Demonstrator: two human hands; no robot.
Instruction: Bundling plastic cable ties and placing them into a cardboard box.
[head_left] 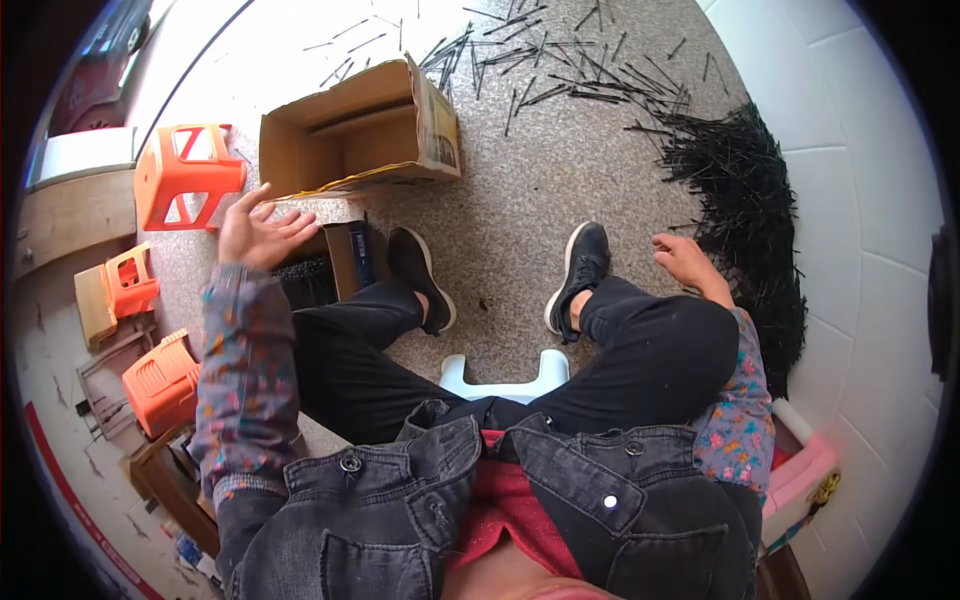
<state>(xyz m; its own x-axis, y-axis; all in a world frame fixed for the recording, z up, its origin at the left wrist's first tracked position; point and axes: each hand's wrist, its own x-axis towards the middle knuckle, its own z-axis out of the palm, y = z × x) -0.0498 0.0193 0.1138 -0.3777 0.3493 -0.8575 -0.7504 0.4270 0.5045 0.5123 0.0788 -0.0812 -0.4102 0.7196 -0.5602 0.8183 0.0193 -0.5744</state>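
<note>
I sit on a low pale stool (505,378) with both feet on a speckled floor. My left hand (258,231) is raised with fingers spread, holding nothing, above a small dark box (322,268) filled with thin black sticks. Behind it lies an open cardboard box (355,135) tipped on its side. My right hand (683,258) hangs loosely curled at the edge of a large heap of thin black sticks (745,210), and it appears to hold nothing. Loose sticks (545,60) are scattered over the floor farther off.
Orange plastic stools (185,175) (130,283) (160,380) stand at the left beside wooden pieces. A white tiled wall (850,200) runs along the right. A pink object (800,470) lies at the lower right.
</note>
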